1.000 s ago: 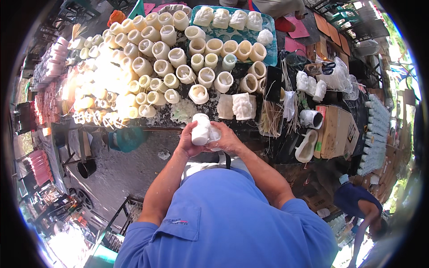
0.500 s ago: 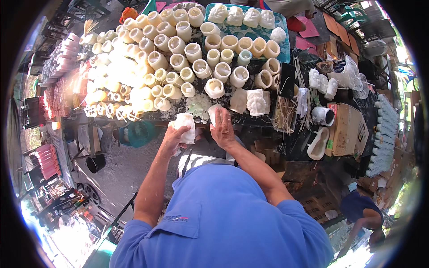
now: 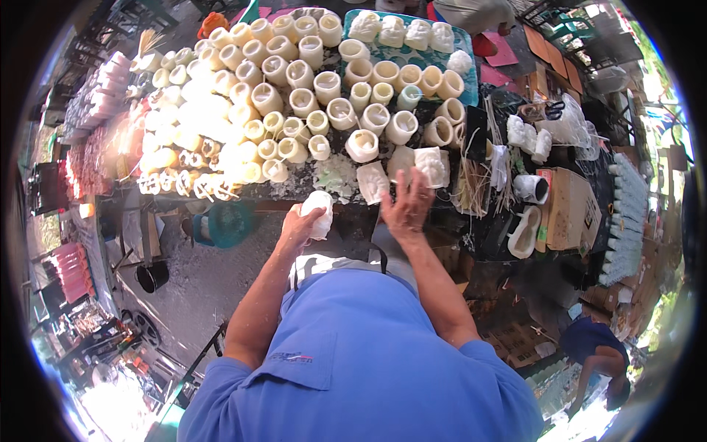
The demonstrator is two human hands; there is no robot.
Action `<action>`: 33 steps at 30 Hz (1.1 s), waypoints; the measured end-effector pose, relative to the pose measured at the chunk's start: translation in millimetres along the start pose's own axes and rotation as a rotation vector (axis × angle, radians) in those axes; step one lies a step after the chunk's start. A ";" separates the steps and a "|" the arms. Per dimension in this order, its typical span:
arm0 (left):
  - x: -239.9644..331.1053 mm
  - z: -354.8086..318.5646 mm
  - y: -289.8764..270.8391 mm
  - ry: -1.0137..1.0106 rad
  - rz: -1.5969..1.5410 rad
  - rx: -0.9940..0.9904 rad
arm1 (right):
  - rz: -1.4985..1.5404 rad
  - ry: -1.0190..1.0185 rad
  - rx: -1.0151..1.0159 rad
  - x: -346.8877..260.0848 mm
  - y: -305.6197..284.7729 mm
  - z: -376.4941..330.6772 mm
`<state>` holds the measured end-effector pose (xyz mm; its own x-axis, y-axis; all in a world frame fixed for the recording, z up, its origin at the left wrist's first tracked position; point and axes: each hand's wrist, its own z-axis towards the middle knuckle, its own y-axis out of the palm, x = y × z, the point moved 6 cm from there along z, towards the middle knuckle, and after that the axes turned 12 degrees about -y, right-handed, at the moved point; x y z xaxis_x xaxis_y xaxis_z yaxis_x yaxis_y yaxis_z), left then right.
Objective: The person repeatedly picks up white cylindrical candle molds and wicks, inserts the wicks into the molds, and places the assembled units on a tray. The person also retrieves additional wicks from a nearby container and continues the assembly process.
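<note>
**White mould held at the bench edge**

At centre frame, a little left, the white mould (image 3: 319, 212) sits gripped in the left hand (image 3: 300, 227), fingers wrapped around it, just below the bench (image 3: 294, 193) edge. The right hand (image 3: 406, 208) hangs beside it with fingers spread and holding nothing, near a flat white piece (image 3: 373, 182) and a square white block (image 3: 433, 166). Rows of cream cylindrical moulds (image 3: 294, 88) fill the upper left. A teal tray (image 3: 467, 74) lies at upper centre, a cardboard box (image 3: 568, 208) at right.

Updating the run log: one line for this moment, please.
left hand: holds white candle | right hand: open, over table edge near white moulds
</note>
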<state>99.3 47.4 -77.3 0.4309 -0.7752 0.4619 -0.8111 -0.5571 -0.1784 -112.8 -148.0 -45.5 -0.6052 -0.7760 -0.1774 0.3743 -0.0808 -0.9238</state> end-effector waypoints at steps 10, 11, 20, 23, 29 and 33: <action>46.3 3.3 -15.9 0.509 0.993 0.604 | -0.062 0.074 -0.048 77.7 -15.1 13.0; 47.1 8.6 -10.0 0.533 1.009 0.624 | -0.048 0.093 -0.060 82.9 -10.8 15.5; 53.8 2.8 14.2 0.772 1.122 0.853 | 0.098 0.220 -0.254 101.0 17.4 35.5; 56.5 -22.2 16.6 0.767 1.110 0.834 | 0.257 0.264 -0.135 106.0 2.1 29.0; 48.8 -21.6 87.4 0.553 0.739 0.237 | 0.808 0.575 0.040 101.1 -3.4 -41.7; 54.1 2.9 142.1 0.446 0.609 0.119 | 0.697 0.549 0.264 93.3 21.1 -61.2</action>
<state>8.5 -74.6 -80.1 -0.2994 -0.7765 0.5544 -0.7952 -0.1180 -0.5948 -204.3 -183.8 -102.3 -0.4061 -0.3028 -0.8622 0.8861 0.1001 -0.4525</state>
